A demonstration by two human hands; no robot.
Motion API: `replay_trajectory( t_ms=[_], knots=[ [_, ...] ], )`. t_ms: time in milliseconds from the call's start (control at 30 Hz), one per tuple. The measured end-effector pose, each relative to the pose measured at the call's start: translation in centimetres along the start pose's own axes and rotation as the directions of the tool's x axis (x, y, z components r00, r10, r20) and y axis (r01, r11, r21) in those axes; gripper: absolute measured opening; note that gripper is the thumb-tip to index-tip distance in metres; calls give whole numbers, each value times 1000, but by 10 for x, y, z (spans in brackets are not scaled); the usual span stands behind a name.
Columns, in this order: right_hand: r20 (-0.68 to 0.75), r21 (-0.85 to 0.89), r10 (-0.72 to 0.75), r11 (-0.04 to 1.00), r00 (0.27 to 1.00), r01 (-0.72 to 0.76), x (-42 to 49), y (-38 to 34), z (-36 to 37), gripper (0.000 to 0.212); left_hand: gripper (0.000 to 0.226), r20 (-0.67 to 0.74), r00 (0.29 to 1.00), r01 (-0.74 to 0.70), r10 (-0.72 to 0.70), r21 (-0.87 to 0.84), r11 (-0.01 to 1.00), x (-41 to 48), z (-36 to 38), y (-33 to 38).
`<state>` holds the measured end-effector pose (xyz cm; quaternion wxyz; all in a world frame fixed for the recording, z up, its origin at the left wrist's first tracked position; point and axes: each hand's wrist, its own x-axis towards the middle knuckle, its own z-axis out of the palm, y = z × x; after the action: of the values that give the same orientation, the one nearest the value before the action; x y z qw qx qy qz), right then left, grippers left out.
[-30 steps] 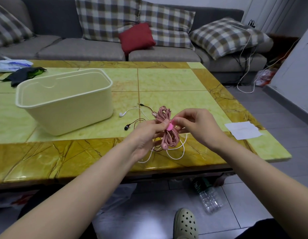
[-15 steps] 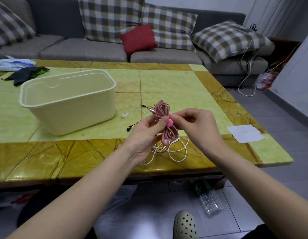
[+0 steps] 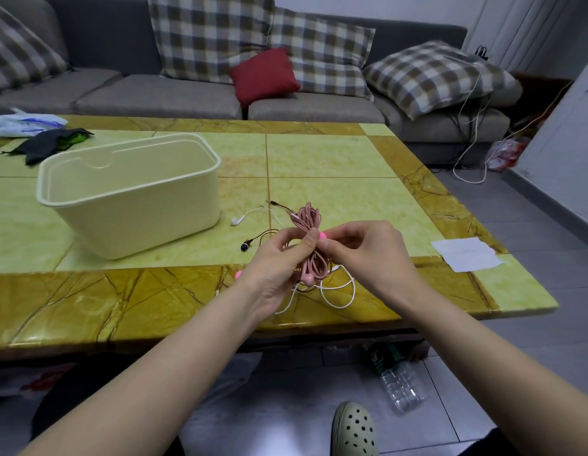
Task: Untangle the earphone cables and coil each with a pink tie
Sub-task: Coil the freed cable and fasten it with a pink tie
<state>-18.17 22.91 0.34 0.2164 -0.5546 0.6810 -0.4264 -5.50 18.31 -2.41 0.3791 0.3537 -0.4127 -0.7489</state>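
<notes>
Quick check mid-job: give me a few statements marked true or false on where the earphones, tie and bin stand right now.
1. The left hand grips the pink earphone bundle above the table. True.
2. The right hand rests idle on the table. False: its fingers pinch the pink tie at the bundle's middle.
3. The white earphone lies in the cream bin. False: it lies on the table beside the bin.
4. The black earphone lies loose on the table, untied. True.

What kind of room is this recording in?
Most likely a home living room: a grey sofa with checked cushions stands behind a low coffee table, and a cream plastic bin sits on it.
</notes>
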Motion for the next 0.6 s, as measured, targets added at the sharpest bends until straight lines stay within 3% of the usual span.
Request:
replay_trajectory(
  t_ms=[200,367,433,500,600],
  knots=[
    [102,-47,34,998,994,-29,0,4,-5,12,43,120,993,-32,5,224,974,-2,-5,0],
    [240,-4,84,996,967,-85,-1,6,-15,12,57,227,966,40,-122,337,941,-2,-14,7],
    [271,8,77,997,960,-82,-1,4,-16,12,52,252,954,84,-162,292,953,-1,-18,7],
    [254,22,52,998,966,-59,0,0,-15,12,31,284,944,130,-168,147,981,-1,-19,7],
    [135,-145,-75,985,988,95,-2,-3,-8,15,24,265,957,120,-118,5,993,1,-17,2]
  ],
)
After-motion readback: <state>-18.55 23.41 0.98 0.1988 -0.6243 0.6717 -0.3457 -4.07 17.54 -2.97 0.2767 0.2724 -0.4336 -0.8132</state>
